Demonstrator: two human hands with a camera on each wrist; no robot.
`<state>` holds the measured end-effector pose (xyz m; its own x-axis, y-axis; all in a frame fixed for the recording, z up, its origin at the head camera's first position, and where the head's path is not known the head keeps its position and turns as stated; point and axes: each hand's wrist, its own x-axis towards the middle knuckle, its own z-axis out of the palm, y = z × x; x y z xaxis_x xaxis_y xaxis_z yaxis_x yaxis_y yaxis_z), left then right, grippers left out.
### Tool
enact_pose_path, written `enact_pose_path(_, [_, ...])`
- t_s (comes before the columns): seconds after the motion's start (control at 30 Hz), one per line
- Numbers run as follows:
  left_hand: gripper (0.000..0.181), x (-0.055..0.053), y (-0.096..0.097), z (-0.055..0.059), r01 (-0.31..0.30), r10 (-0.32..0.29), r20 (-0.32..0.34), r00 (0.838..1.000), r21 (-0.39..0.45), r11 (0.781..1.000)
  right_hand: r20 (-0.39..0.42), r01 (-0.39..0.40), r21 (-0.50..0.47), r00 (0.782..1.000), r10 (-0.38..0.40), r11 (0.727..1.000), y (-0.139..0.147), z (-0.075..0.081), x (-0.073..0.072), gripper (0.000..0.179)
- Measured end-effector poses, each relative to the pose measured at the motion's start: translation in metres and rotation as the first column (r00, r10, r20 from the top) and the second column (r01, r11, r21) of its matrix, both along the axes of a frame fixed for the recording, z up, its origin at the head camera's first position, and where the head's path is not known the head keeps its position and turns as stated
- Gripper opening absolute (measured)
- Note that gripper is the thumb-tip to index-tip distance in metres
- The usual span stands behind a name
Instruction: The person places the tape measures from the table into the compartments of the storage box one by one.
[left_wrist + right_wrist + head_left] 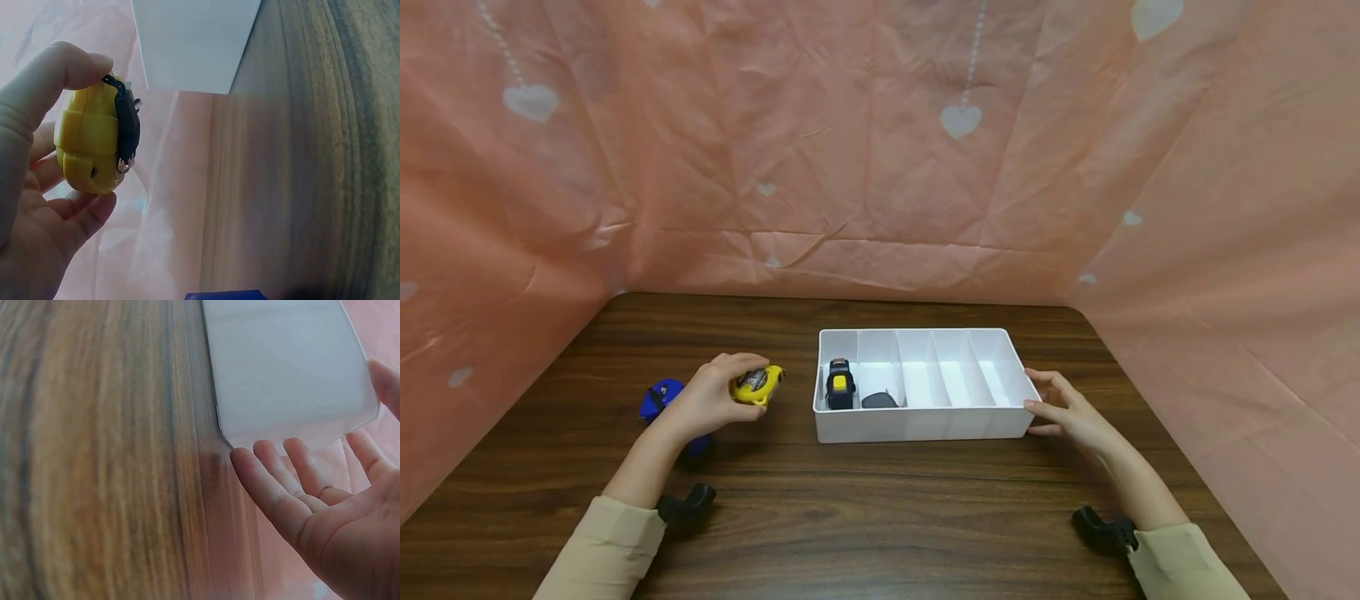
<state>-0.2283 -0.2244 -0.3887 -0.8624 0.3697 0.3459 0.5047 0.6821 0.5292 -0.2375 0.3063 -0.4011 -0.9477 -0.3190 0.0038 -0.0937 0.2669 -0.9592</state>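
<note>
My left hand (pixel 718 393) pinches a yellow tape measure (pixel 757 385) above the table, left of the white divided box (pixel 917 425). The left wrist view shows the tape measure's yellow edge and black belt clip (pixel 128 128), with thumb and fingers around it. My right hand (pixel 1071 415) touches the box's right end, its fingers (pixel 269 481) extended against the wall. A black tape measure with a yellow button (pixel 840 387) stands in the leftmost compartment. In the compartment beside it lies a dark grey object (pixel 880 401), partly hidden by the front wall.
A blue object with black parts (pixel 661 398) lies on the wooden table (pixel 880 517) behind my left forearm; more blue (pixel 697 446) shows on the forearm's other side. Pink cloth (pixel 865 167) with white hearts hangs around the table's back and sides.
</note>
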Motion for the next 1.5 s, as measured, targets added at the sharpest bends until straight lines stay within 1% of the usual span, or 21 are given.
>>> enact_pose_path(0.37, [0.065,0.004,0.002,0.008,-0.007,0.006,0.017,1.0,0.029,1.0,0.004,0.007,0.011,1.0,-0.007,1.0,0.0,0.001,0.0,0.062])
enact_pose_path(0.67, [0.064,0.001,0.007,0.014,-0.026,0.023,0.044,0.999,0.051,0.998,-0.001,0.008,0.01,1.0,-0.008,1.0,0.0,0.001,0.0,0.061])
enact_pose_path(0.87, [0.065,0.0,0.012,0.019,-0.015,0.013,0.036,0.999,0.06,0.998,0.005,0.012,0.01,1.0,-0.012,1.0,0.0,0.0,-0.001,0.061])
enact_pose_path(1.03, [0.065,-0.001,0.017,0.023,-0.013,0.009,0.043,0.999,0.08,0.997,0.005,0.012,0.008,1.0,-0.012,1.0,0.0,0.001,-0.001,0.062])
enact_pose_path(1.2, [0.064,-0.002,0.022,0.026,0.012,-0.017,0.04,0.999,0.11,0.994,0.007,0.013,0.004,1.0,-0.013,1.0,0.0,0.001,0.0,0.062])
enact_pose_path(1.5, [0.064,-0.002,0.036,0.034,0.032,-0.036,0.026,0.999,0.139,0.99,0.01,0.006,-0.008,1.0,-0.006,1.0,0.001,0.002,0.0,0.062])
